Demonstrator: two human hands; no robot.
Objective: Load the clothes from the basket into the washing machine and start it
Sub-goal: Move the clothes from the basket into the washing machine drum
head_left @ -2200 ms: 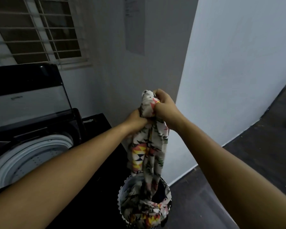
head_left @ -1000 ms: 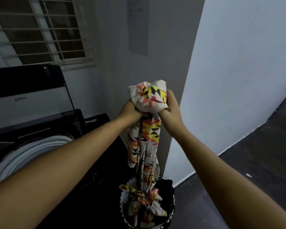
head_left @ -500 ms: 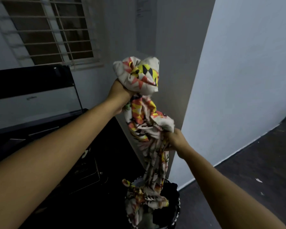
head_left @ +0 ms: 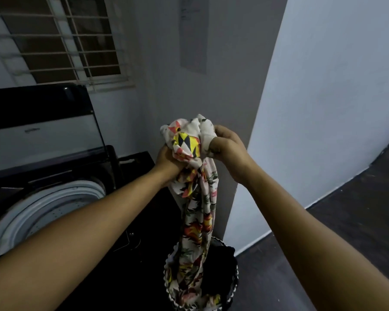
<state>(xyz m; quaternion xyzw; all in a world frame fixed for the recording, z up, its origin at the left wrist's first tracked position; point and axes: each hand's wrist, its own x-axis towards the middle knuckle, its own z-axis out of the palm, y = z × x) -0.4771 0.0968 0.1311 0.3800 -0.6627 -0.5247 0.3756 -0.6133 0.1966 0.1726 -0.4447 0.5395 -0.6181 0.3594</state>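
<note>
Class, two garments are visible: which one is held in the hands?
The patterned one, gripped by left hand and right hand, trailing into the basket; the black one lies inside, untouched.

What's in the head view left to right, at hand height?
washer → left hand → cloth → right hand → wall. Both hands grip the cloth's bunched top. The basket sits under the cloth, so it is left out.

A white floral-and-geometric printed cloth [head_left: 199,198], bunched mid-frame, trails down into the round scallop-rimmed basket [head_left: 165,274] at bottom centre, beside dark clothes [head_left: 220,265]. At left, the black top-loading washing machine [head_left: 61,196] stands open, lid raised.
</note>
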